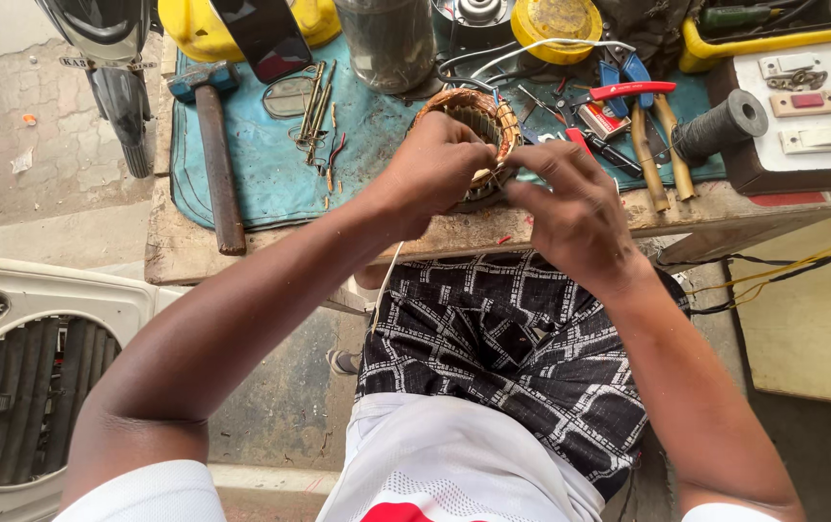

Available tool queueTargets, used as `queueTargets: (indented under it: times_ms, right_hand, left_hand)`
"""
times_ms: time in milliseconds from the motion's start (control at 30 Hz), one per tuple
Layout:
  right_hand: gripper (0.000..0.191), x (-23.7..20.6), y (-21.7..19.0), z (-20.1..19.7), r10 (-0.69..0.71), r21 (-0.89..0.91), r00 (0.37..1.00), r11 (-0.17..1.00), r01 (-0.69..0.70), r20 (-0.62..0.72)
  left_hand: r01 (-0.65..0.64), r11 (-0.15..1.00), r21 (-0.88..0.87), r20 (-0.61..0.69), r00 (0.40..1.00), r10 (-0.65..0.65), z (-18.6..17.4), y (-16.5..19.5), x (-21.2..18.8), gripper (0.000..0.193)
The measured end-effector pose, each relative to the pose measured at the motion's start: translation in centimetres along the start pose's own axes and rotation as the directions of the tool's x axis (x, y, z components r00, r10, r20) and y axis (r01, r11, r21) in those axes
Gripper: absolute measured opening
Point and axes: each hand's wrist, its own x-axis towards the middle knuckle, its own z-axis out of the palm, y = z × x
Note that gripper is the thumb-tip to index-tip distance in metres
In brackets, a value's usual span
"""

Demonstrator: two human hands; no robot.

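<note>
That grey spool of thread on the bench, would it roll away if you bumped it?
Probably: the grey spool lies on its side, so it could roll. The pliers beside it might stop it. It looks fairly light.

Copper-orange windings on the stator ring [469,116] right at the left hand [432,172], sitting on a teal mat [251,174]. Just past the right hand [575,208] there's red-handled pliers [631,90] and a grey wire spool [722,126]; below both hands, black-and-white grid-patterned shorts [512,358].
</note>
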Motion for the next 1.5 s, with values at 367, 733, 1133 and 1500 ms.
queueTargets:
  times_ms: [367,733,1133,1500]
  right_hand:
    - [0.014,1.1,1.1,3.6,0.455,0.56,0.887,0.755,-0.34,-0.075]
    - [0.008,1.0,2.0,4.1,0.59,0.639,0.8,0.575,-0.511,0.109]
    - [0.026,0.0,-2.0,3.1,0.337,0.371,0.902,0.901,-0.226,-0.27]
    - [0.02,-0.3,-1.7,3.6,0.338,0.175,0.92,0.936,-0.306,-0.197]
  left_hand:
    - [-0.372,0.908,0.192,-0.061,0.919,0.39,0.7,-2.1,-0.9,0.013]
    - [-0.501,0.003,0.866,0.362,0.63,0.688,0.9,-2.3,-3.4,0.019]
    - [-0.143,0.967,0.209,-0.027,0.988,0.152,0.5,-1.2,0.8,0.013]
    - [-0.165,0.94,0.3,-0.064,0.979,0.193,0.7,-0.6,0.1,0.016]
